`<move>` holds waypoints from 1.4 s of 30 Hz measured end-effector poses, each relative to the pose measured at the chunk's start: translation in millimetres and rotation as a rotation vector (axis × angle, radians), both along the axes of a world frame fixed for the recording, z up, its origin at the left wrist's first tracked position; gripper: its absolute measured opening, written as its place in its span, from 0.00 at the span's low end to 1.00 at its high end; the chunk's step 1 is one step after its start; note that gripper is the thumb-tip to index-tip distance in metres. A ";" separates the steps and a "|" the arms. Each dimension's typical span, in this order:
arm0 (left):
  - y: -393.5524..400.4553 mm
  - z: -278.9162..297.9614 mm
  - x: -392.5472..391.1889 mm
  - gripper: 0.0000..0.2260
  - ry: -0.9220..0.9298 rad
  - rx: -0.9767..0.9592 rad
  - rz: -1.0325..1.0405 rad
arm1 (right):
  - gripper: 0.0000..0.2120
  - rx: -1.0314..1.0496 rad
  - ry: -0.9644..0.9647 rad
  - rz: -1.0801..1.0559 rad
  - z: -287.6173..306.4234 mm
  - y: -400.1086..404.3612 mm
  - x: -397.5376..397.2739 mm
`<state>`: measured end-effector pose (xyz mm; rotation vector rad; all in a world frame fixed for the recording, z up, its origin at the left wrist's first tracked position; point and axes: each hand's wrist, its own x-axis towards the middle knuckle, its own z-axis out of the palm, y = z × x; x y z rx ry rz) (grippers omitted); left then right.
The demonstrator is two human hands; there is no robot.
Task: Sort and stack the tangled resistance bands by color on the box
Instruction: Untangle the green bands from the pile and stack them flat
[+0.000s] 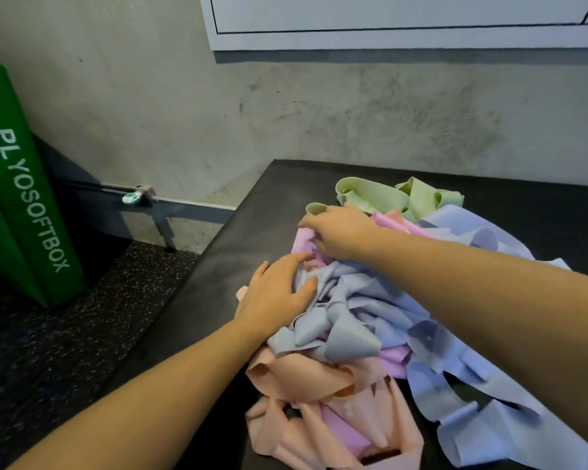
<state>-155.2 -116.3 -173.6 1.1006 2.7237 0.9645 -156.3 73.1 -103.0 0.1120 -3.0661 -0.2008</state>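
Bands [370, 320]: tangled heap on black box [252, 212].
Left hand [279, 293]: fingers spread, pressing heap.
Right hand [336, 232]: fingers curled, seemingly pinching lilac band [304, 242].
Method: pin firmly, draw lilac slowly leftward.

The tangled bands [370, 327] heap over the middle and right of the black box [252, 232], leaving a bare strip along its left edge and a bare patch at the far left corner, where a hand could pass. The concrete wall [286, 113] closes off the far side just behind the green bands [387, 196]. Left of the box the speckled floor [82, 334] lies open as far as the upright green soft box [17, 198], and a metal rail [184, 205] runs low along the wall.
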 end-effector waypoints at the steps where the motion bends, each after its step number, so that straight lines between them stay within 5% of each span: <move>1: -0.3 1.8 1.1 0.25 0.010 0.009 0.003 | 0.17 0.017 0.046 -0.045 -0.5 2.2 2.3; 8: -6.4 2.6 5.4 0.23 0.030 0.072 -0.008 | 0.10 -0.386 0.019 -0.239 12.1 23.4 50.6; 16: -12.7 1.1 14.1 0.20 0.309 0.136 -0.054 | 0.07 -0.539 0.238 0.078 33.7 26.8 145.2; 20: -9.7 -0.6 14.0 0.15 0.399 0.069 -0.063 | 0.07 -0.950 0.247 -0.193 49.4 21.0 181.7; 24: -7.5 13.9 12.9 0.23 0.318 -0.131 -0.105 | 0.06 -1.276 0.327 -0.429 55.7 15.3 203.8; 30: -3.3 60.1 28.2 0.27 0.158 -0.228 -0.053 | 0.08 -1.499 0.057 -0.719 48.7 14.2 220.9; 33: -2.4 82.8 46.3 0.20 0.022 -0.113 -0.039 | 0.16 -1.479 -0.151 -0.715 51.5 10.2 236.3; 35: -2.0 93.0 58.5 0.18 -0.002 -0.080 -0.076 | 0.25 -1.260 -0.266 -0.677 53.9 5.6 249.2; 37: -1.7 101.5 70.3 0.18 0.020 -0.102 -0.104 | 0.19 -1.067 -0.210 -0.635 57.8 -1.4 261.4; 40: -2.7 115.5 95.1 0.22 -0.016 -0.069 -0.160 | 0.03 -1.095 -0.040 -0.544 69.9 -13.3 280.8; 42: -2.9 121.6 113.4 0.24 -0.014 -0.055 -0.219 | 0.10 -1.058 0.097 -0.476 79.6 -16.9 293.2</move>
